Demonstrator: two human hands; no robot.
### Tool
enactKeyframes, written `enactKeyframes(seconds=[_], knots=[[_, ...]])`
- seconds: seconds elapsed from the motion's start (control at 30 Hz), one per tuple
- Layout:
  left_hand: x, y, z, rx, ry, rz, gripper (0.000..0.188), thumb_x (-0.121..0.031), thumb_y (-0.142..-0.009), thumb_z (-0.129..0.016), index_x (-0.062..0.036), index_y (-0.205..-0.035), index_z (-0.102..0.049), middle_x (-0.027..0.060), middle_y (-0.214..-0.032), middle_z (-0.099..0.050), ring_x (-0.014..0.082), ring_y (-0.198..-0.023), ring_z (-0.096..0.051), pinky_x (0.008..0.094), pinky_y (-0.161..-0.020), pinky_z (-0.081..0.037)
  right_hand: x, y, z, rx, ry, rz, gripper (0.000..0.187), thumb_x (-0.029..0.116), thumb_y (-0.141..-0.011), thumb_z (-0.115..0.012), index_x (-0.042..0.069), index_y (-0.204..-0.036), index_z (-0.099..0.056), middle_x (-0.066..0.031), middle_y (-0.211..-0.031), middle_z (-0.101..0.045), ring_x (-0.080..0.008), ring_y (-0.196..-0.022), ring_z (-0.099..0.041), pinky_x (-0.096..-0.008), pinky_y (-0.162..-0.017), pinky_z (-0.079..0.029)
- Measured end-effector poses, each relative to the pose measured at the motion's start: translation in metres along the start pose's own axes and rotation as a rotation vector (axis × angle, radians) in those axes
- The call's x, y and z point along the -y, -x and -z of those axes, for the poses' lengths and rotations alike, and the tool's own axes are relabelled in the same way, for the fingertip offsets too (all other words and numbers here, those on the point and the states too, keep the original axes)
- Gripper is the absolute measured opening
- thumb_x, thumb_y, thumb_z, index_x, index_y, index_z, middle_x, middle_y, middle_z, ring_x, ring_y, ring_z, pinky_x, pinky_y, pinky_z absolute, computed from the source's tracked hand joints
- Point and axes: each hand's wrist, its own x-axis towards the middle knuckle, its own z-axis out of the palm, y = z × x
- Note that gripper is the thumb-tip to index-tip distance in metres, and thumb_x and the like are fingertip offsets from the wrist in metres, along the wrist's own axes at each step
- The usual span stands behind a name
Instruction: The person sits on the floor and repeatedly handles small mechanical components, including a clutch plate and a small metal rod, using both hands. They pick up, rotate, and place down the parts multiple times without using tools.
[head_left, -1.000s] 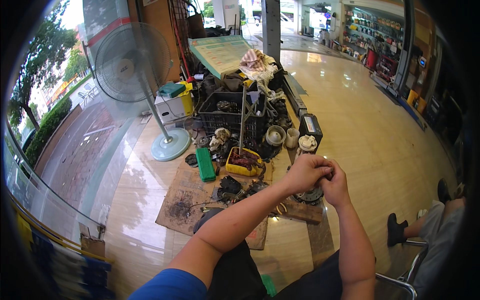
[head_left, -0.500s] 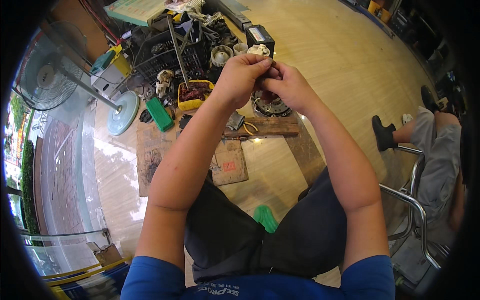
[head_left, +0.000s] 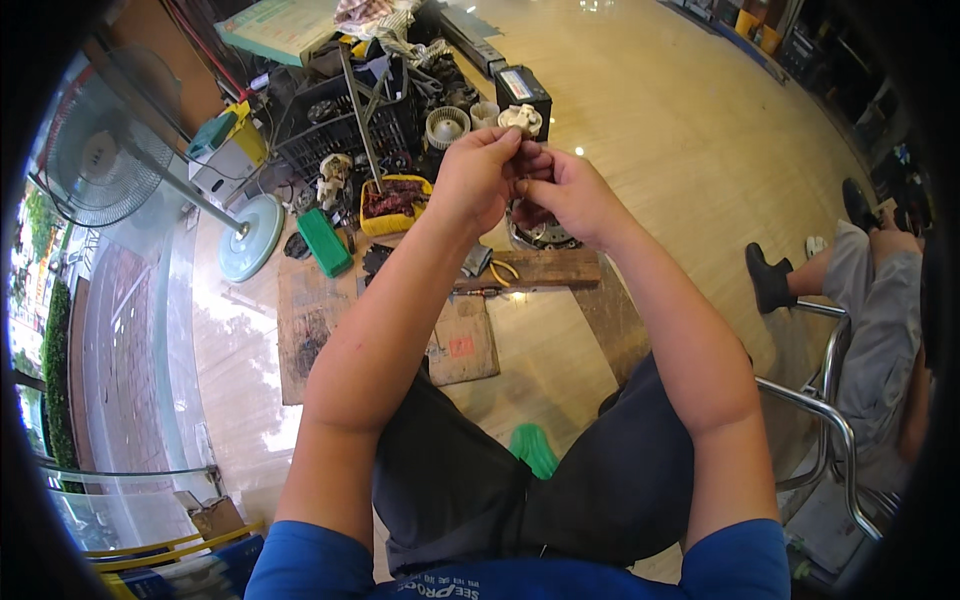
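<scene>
My left hand [head_left: 472,182] and my right hand [head_left: 580,202] are raised in front of me, with their fingertips meeting. The left thumb presses against its bent fingers in a pinch. On the right, the thumb and fingers curl in close beside it. Whatever lies between them is too small or hidden to name. Just beneath the hands, a round metal part [head_left: 550,238] is partly covered by them. Nearer to me lies a wooden block [head_left: 562,268], with yellow-handled pliers [head_left: 506,271] at its left part and a screwdriver [head_left: 487,292] along its near edge.
Flattened cardboard [head_left: 465,352] covers some floor. To the left are a green case [head_left: 324,243], a yellow tray [head_left: 390,222] of dark red pieces and a standing fan [head_left: 250,238]. Farther off are a black crate [head_left: 300,150] and a battery [head_left: 528,88]. A person [head_left: 870,290] sits at right beside metal tubing [head_left: 830,405].
My fingertips have shifted slightly left and down, and the right fingers have loosened a little from the left thumb. The whole scene sits slightly lower in the picture.
</scene>
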Motion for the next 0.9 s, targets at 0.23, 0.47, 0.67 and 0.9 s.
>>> enactKeyframes(seconds=[0.23, 0.47, 0.67, 0.9], knots=[[-0.009, 0.006, -0.009, 0.002, -0.067, -0.028, 0.017, -0.012, -0.098, -0.053, 0.0034, -0.102, -0.059, 0.0128, -0.090, -0.065, 0.0264, -0.084, -0.067, 0.0394, -0.077, -0.056, 0.001, 0.000, 0.000, -0.003, -0.097, -0.005, 0.018, 0.005, -0.090, -0.061, 0.004, -0.107, -0.056, -0.0058, -0.088, -0.063, -0.0149, -0.069, -0.064, -0.0290, -0.061, -0.057], [-0.024, 0.014, -0.013, 0.102, -0.269, -0.028, 0.018, -0.012, -0.097, -0.055, 0.0045, -0.104, -0.060, 0.0147, -0.090, -0.068, 0.0242, -0.082, -0.068, 0.0361, -0.075, -0.057, -0.001, 0.000, 0.001, 0.009, -0.202, 0.003, 0.014, 0.002, -0.086, -0.063, 0.004, -0.098, -0.056, -0.0044, -0.081, -0.060, -0.0162, -0.067, -0.063, -0.0304, -0.060, -0.056], [-0.033, 0.019, -0.016, 0.183, -0.440, -0.053, 0.018, -0.010, -0.094, -0.059, 0.0056, -0.099, -0.066, 0.0131, -0.090, -0.070, 0.0201, -0.079, -0.068, 0.0304, -0.072, -0.056, 0.006, 0.004, -0.006, -0.005, -0.161, 0.021, 0.014, 0.002, -0.085, -0.065, 0.003, -0.097, -0.058, -0.0045, -0.082, -0.061, -0.0166, -0.068, -0.064, -0.0300, -0.060, -0.055], [-0.047, 0.028, -0.020, 0.270, -0.640, -0.116, 0.016, -0.009, -0.094, -0.059, 0.0048, -0.097, -0.066, 0.0099, -0.085, -0.069, 0.0155, -0.066, -0.065, 0.0289, -0.058, -0.055, 0.014, 0.007, -0.017, 0.044, -0.201, 0.061, 0.018, 0.002, -0.084, -0.065, 0.004, -0.100, -0.059, -0.0042, -0.082, -0.061, -0.0152, -0.068, -0.062, -0.0288, -0.060, -0.052]])
